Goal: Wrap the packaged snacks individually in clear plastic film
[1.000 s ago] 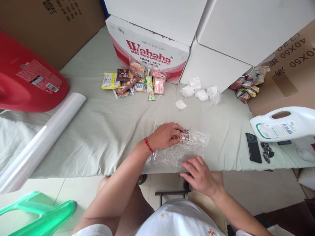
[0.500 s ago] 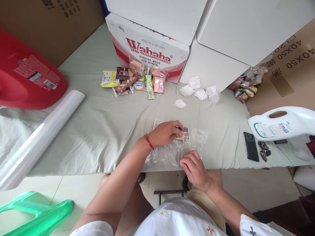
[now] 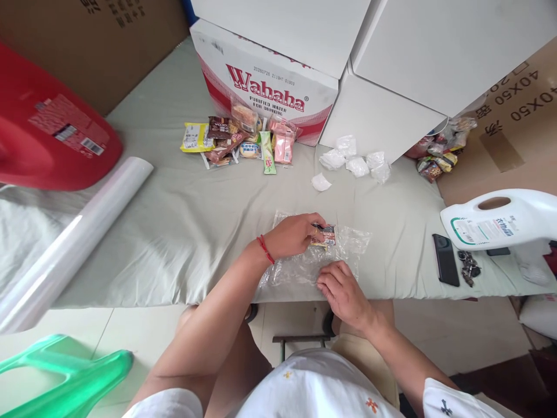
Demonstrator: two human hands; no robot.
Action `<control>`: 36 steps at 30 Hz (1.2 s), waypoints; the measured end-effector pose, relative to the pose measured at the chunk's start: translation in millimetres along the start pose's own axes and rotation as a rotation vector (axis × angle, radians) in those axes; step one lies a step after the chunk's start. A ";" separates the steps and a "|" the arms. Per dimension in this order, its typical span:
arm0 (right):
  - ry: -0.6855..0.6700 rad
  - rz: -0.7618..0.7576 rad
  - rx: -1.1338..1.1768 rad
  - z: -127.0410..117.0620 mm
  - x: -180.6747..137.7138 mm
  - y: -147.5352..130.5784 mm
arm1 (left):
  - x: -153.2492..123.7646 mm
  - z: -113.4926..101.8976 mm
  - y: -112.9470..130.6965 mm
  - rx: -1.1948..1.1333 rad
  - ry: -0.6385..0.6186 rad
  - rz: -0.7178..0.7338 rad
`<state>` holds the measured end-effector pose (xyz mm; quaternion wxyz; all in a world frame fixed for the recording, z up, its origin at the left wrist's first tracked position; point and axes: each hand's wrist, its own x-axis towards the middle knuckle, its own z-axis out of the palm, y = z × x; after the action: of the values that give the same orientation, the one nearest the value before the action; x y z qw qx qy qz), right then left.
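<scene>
A sheet of clear plastic film [image 3: 285, 273] lies crumpled on the cloth near the front edge. On it rests a small dark-and-red snack packet [image 3: 329, 234] with a bit of yellow. My left hand [image 3: 296, 233], with a red cord at the wrist, covers the packet's left part, its fingers closed on it. My right hand [image 3: 339, 290] is at the near edge of the film, fingers curled and pressed together on the plastic. What lies under its fingertips is partly hidden.
Assorted wrapped snacks [image 3: 237, 139] lie against a Wahaba-style water carton marked Wahaha [image 3: 265, 87]. Several folded plastic pieces [image 3: 357, 166] sit right of them. A film roll [image 3: 78, 238] and red jug [image 3: 65, 128] stand left; a white detergent bottle [image 3: 500, 220], phone [image 3: 445, 259] and keys [image 3: 469, 267] lie right.
The near edge of the film has moved a little away from me, with my right hand shifting slightly forward. My left hand stays on the packet.
</scene>
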<state>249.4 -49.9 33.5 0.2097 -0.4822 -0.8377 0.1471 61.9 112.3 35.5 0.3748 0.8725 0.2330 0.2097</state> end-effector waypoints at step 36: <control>-0.048 0.349 -0.184 -25.7 101.0 70.2 | -33.2 -16.0 17.9 -0.122 0.194 -0.160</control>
<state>269.4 73.6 45.5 0.1162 -0.6336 -0.7562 0.1154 31.0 91.6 52.7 0.4182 0.8024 0.3238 0.2764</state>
